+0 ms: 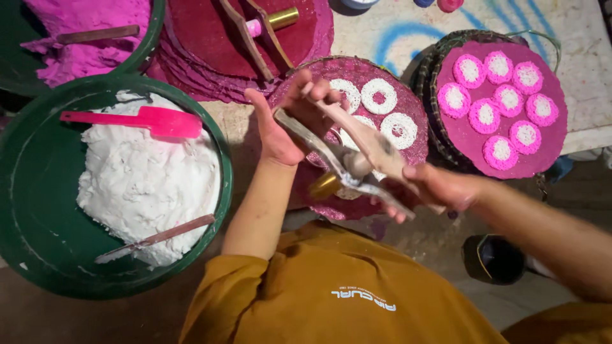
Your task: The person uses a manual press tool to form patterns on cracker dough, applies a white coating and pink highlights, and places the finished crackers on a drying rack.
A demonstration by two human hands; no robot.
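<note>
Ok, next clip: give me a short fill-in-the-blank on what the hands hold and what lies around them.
1. Both hands, left and right, grip the wooden handles of a ____.
2. The spatula lying on the white dough is ____ in colour.
3. The white rings lie on a round ____ mat.
4. The white dough sits in a ____ basin.

Missing words: press; pink; purple; green

The wooden press (357, 159) covers part of the woven tray (408, 150) beneath it, hiding several white rings (378, 95). The right hand (440, 188) is motion-blurred. The top edge cuts off the pink dough basin (143, 48), the left edge the green basin (38, 216).
</note>
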